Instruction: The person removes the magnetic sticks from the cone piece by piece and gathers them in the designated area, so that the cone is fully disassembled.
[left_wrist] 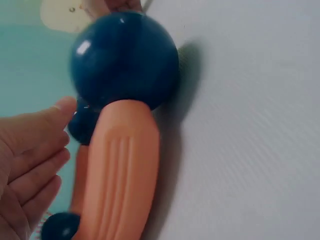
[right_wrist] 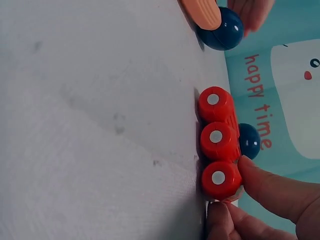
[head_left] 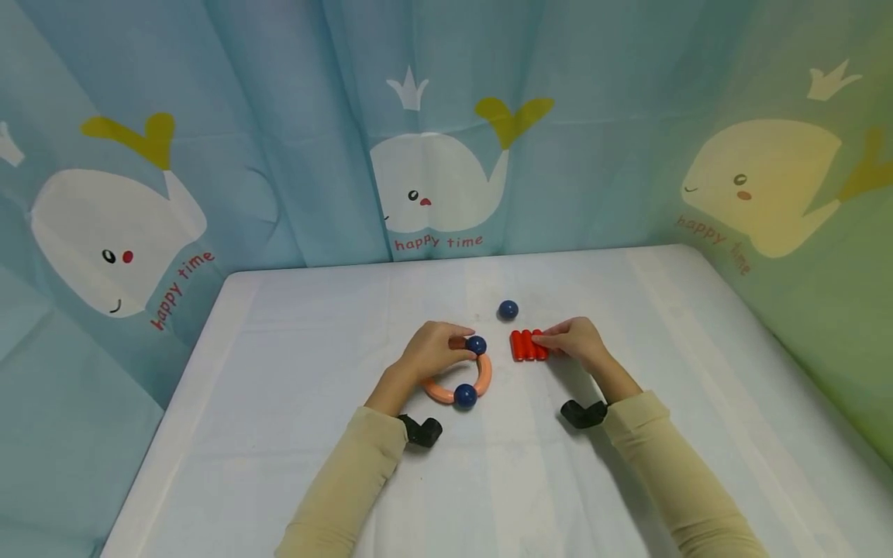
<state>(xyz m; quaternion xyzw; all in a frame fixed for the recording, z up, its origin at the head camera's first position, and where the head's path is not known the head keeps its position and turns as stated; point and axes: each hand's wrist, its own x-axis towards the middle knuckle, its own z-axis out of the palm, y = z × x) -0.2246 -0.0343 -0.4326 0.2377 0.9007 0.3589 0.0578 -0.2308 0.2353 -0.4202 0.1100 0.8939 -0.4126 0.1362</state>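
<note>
Sleeves in a beige-ish fabric fill the bottom of the head view, each with a black wrist-mounted thing strapped on, and both get cut off by the lower edge so you don't see elbows or anything past them. Left hand (head_left: 432, 349) sits on the far-left part of the peach ring (head_left: 481, 377), fingers curled over it, so that stretch of the ring is totally hidden from above. You can only see the right and bottom arc, plus two dark blue balls (head_left: 465, 395) joined into it, one at the top by the fingertips and one at the bottom. The left wrist view is so close it's kinda useless: one huge blue ball, a ridged peach segment running off the bottom edge, and fingers at the left margin that look fairly relaxed there, so how tight the grip really is I can't say for sure. Right hand (head_left: 575, 341) pinches the right end of the red cylinders (head_left: 527, 345), three of them lying side by side and touching. In the right wrist view you see their round ends with white dots, thumb and finger clamped on the nearest one, the rest of the hand cropped out. One loose blue ball (head_left: 508, 310) sits just behind them on the white counter (head_left: 279, 372), half hidden behind the cylinders in that wrist view. Whale-print curtain (head_left: 432, 186) hangs behind it all.
</note>
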